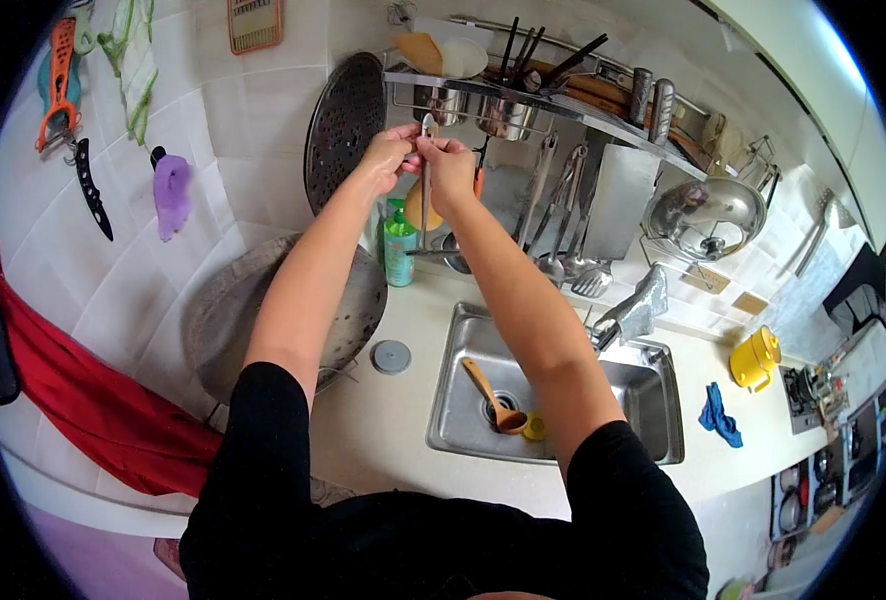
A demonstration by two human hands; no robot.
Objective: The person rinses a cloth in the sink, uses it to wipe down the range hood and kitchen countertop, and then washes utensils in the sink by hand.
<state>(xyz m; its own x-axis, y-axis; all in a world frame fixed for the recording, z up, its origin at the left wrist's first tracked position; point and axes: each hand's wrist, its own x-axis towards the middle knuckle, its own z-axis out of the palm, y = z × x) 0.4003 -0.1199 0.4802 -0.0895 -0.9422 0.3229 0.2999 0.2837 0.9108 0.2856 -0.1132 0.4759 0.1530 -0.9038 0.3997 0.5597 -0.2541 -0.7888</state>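
Observation:
My left hand (388,158) and my right hand (447,172) are raised together in front of the wall rack. Both have their fingers closed around the top end of a long-handled metal utensil (425,205), which hangs down upright between them. Its lower end is partly hidden, so I cannot tell its exact kind. Just behind the handle shows a tan wooden piece (415,212). A green pump bottle (399,248) stands on the counter below my hands. Several metal ladles and turners (568,225) hang to the right of my right hand.
A steel sink (443,410) holds a wooden ladle (493,398) and a yellow object (534,428). A grey round lid (391,357), a blue cloth (720,415) and a yellow jug (756,358) rest on the counter. A large round pan (233,320) leans at the left. Above is the rack (603,128).

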